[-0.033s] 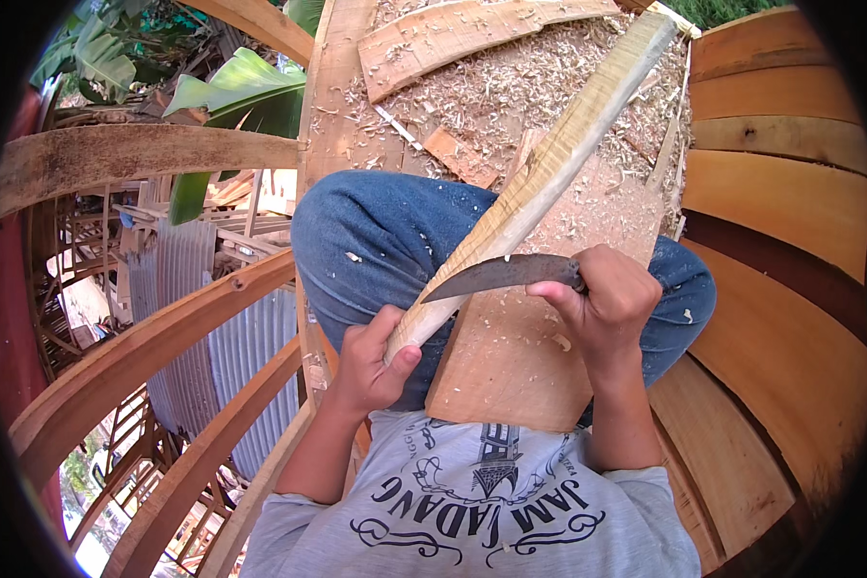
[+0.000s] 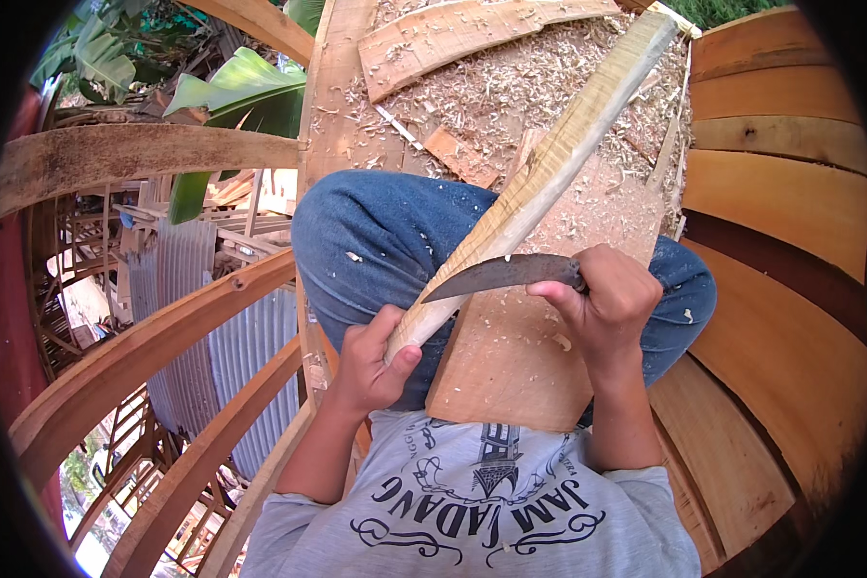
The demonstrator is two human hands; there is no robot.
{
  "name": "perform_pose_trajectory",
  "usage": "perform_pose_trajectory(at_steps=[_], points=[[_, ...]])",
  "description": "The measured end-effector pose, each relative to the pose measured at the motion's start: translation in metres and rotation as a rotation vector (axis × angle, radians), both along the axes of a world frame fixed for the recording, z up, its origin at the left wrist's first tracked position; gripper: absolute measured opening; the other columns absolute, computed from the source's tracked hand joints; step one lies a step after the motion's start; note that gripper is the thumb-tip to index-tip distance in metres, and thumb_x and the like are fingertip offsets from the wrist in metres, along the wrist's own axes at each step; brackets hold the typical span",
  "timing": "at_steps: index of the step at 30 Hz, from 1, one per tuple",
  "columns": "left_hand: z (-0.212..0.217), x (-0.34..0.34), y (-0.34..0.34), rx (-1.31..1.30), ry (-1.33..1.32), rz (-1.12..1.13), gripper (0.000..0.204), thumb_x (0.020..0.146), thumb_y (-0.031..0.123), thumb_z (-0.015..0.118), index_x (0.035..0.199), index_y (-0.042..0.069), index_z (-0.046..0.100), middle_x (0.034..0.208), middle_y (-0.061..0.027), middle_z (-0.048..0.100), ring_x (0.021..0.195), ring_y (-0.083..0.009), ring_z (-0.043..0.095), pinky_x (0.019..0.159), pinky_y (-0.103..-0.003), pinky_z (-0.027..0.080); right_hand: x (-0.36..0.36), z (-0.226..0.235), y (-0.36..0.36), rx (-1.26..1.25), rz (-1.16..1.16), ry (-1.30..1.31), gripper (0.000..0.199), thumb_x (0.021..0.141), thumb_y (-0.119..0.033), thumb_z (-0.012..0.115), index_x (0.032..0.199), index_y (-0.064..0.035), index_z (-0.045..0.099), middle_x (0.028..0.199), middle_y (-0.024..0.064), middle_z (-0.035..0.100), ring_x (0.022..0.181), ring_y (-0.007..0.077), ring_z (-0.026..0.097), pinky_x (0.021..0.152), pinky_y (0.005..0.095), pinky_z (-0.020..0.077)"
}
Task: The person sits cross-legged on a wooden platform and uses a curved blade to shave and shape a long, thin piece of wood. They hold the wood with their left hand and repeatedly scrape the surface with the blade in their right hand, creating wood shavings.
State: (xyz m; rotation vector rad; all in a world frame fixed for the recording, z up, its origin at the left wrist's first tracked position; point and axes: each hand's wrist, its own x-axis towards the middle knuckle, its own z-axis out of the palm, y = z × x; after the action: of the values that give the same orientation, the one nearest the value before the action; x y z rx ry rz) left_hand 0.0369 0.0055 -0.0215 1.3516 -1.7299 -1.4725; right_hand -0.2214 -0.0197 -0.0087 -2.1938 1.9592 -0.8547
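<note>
- The left hand (image 2: 374, 358) is closed around the near end of a long pale wooden strip (image 2: 549, 178), its fingers curled at the strip's left side and its thumb on the right, close to the cut end.
- From that grip the strip slants up and to the right, over the jeans (image 2: 380, 236) and beyond the knees.
- The right hand (image 2: 615, 301) grips a knife (image 2: 506, 275); the fist mostly hides the handle, and the thumb reaches toward the base of the dark blade.
- The blade points left and crosses the strip just above the left fingers; whether its edge bites the wood, I cannot tell.
- The right fingers are apart from the strip, to its right, above a broad board (image 2: 511, 371).
- Wood shavings (image 2: 491, 72) lie around the strip's upper part.
</note>
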Motion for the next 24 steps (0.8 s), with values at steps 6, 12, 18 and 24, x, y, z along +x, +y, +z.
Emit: perform_pose_trajectory(at_steps=[6,12,18,24], points=[[0.0,0.001,0.0,0.001,0.006,-0.006,0.037,0.087,0.036,0.057,0.087,-0.001,0.054,0.059,-0.0078,0.048,0.049,-0.0165,0.05,0.048,-0.027,0.038,0.0,-0.001,-0.001,-0.018,0.002,0.007,0.057,0.065,-0.055,0.069,0.05,-0.0098,0.038,0.046,0.0037,0.036,0.038,0.02,0.042,0.037,0.0315,0.0308],[0.0,0.0,-0.001,0.006,0.02,-0.002,0.037,0.088,0.036,0.056,0.087,-0.001,0.054,0.06,-0.0077,0.048,0.049,-0.0163,0.05,0.048,-0.027,0.038,-0.002,-0.001,-0.001,-0.03,-0.003,0.007,0.057,0.07,-0.054,0.067,0.051,-0.0082,0.04,0.046,0.0034,0.034,0.039,0.0177,0.04,0.038,0.0306,0.03],[-0.001,0.004,0.003,0.022,0.01,0.004,0.035,0.087,0.035,0.056,0.083,0.0,0.052,0.057,-0.0068,0.047,0.048,-0.0159,0.049,0.048,-0.027,0.038,-0.085,0.014,-0.015,-0.033,-0.58,-0.492,0.057,0.09,-0.05,0.052,0.059,-0.0022,0.042,0.055,-0.0016,0.029,0.051,0.008,0.031,0.045,0.0268,0.0267],[0.0,-0.001,0.002,0.064,-0.017,0.037,0.034,0.087,0.035,0.056,0.081,0.001,0.051,0.056,-0.0056,0.045,0.049,-0.013,0.048,0.048,-0.027,0.037,-0.05,0.01,0.002,0.05,-0.158,-0.194,0.057,0.078,-0.049,0.065,0.055,-0.0034,0.04,0.048,0.0066,0.032,0.042,0.0179,0.034,0.041,0.0306,0.0294]])
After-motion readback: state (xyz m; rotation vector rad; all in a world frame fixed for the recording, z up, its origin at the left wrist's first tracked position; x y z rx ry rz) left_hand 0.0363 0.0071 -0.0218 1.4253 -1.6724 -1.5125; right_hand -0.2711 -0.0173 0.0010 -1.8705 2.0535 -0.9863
